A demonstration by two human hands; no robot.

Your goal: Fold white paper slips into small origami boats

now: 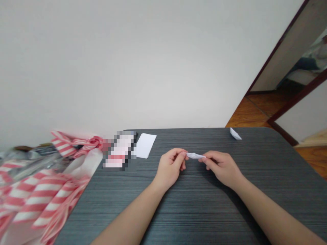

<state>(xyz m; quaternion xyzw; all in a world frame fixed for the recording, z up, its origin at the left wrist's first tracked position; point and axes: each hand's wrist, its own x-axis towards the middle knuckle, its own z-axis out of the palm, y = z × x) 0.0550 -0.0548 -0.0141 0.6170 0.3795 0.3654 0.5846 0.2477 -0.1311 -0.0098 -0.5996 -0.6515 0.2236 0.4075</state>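
Note:
A small folded piece of white paper [195, 156] is stretched between my two hands, just above the dark tabletop. My left hand [171, 166] pinches its left end between thumb and forefinger. The right end is gripped by the fingertips of my right hand [222, 167]. The paper looks narrow and layered, with its middle slightly wider than its ends. Parts of both ends are hidden under the fingers.
Paper sheets [146, 145] lie at the table's back left, beside a pixelated phone-like item [120, 149]. Another folded white paper [235, 133] rests near the back edge. Red-and-white striped cloth [46, 194] is heaped left of the dark table [178, 217]. A wall [153, 68] stands behind.

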